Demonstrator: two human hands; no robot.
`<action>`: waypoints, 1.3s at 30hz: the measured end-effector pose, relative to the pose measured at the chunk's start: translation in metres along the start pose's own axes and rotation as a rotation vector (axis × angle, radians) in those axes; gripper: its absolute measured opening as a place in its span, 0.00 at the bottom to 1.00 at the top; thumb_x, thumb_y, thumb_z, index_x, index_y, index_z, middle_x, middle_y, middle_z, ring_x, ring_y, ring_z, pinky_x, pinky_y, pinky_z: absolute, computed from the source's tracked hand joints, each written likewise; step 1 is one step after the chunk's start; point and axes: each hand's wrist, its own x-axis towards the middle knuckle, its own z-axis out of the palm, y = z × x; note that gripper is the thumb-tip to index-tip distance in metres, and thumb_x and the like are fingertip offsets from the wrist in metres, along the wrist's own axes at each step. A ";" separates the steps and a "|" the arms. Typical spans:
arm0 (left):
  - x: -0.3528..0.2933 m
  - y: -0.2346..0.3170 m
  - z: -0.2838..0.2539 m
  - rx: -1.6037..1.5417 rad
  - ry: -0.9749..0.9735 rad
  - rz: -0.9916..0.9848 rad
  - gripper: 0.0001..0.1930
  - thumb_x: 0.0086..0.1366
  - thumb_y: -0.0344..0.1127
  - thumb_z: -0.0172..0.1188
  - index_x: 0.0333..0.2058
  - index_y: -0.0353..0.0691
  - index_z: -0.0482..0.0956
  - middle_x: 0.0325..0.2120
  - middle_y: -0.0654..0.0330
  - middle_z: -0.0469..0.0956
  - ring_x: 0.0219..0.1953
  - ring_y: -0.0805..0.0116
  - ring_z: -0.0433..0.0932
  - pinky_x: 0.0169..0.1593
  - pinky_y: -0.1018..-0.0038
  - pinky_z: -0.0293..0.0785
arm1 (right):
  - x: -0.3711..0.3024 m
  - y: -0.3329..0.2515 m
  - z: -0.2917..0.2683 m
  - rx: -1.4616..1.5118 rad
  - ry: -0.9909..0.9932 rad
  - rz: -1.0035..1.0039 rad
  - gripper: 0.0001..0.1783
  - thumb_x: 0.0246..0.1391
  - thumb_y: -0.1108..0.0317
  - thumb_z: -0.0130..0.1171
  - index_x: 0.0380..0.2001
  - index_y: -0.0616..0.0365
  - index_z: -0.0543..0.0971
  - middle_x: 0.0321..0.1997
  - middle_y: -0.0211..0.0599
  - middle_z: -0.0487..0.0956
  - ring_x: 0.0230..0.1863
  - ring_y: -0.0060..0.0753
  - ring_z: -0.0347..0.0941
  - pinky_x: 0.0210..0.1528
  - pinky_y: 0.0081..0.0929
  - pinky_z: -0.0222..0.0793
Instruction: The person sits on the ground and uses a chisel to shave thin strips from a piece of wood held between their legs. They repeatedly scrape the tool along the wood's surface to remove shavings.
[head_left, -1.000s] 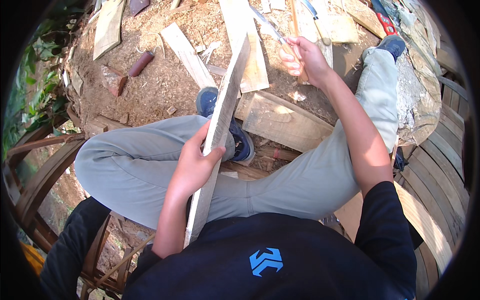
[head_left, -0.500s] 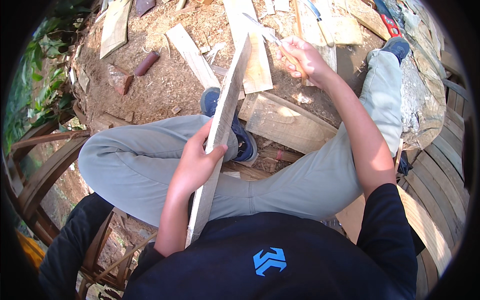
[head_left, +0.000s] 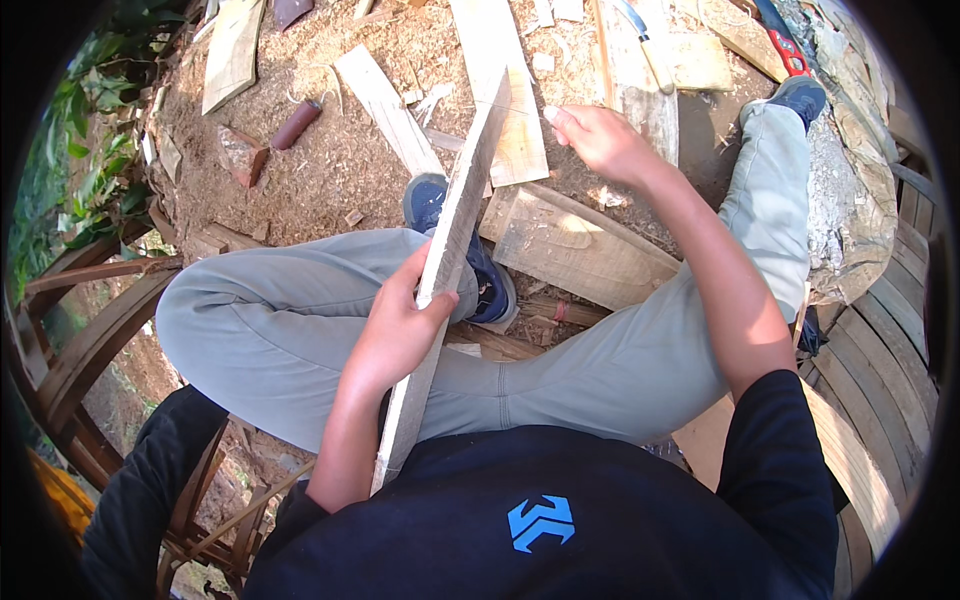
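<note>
My left hand (head_left: 395, 325) is wrapped round the lower half of a long narrow wooden board (head_left: 440, 260). The board slants away from my body, its near end at my shirt and its far tip above the ground. Beyond my lap on the right, my right hand (head_left: 605, 145) is closed on a knife. Its thin blade (head_left: 515, 108) appears almost edge-on, pointing left across the board's far tip. Whether the blade touches the wood I cannot tell. The knife's handle is hidden inside my fingers.
Flat planks (head_left: 580, 245) and wood scraps lie on ground strewn with shavings. A sickle-like tool with a wooden handle (head_left: 658, 65) rests at the far right, near a red-handled saw (head_left: 790, 52). A reddish-brown cylinder (head_left: 296, 125) and a broken brick (head_left: 241, 155) lie left.
My right hand has turned over and shifted slightly, swinging the knife blade from pointing up-left to lying level across the board's tip. My left hand and the board are nearly still.
</note>
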 end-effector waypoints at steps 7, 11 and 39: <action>0.000 -0.007 0.002 -0.005 -0.027 0.014 0.34 0.62 0.27 0.53 0.69 0.34 0.60 0.61 0.46 0.72 0.65 0.60 0.68 0.67 0.68 0.60 | -0.018 -0.014 -0.010 -0.193 0.054 -0.107 0.29 0.72 0.45 0.39 0.43 0.61 0.78 0.40 0.57 0.81 0.47 0.57 0.77 0.52 0.50 0.70; 0.002 -0.007 0.001 -0.005 -0.039 0.032 0.32 0.62 0.24 0.55 0.67 0.34 0.63 0.57 0.52 0.74 0.61 0.65 0.70 0.65 0.70 0.62 | -0.026 -0.027 -0.001 -0.308 0.161 -0.123 0.28 0.72 0.46 0.40 0.41 0.62 0.78 0.34 0.59 0.81 0.42 0.61 0.79 0.47 0.51 0.74; 0.002 -0.009 -0.005 -0.067 -0.089 -0.033 0.32 0.64 0.25 0.52 0.68 0.33 0.60 0.60 0.47 0.72 0.63 0.61 0.70 0.66 0.69 0.61 | 0.025 -0.019 0.003 -0.402 0.244 0.063 0.25 0.70 0.55 0.42 0.41 0.67 0.79 0.36 0.58 0.83 0.39 0.57 0.82 0.43 0.47 0.78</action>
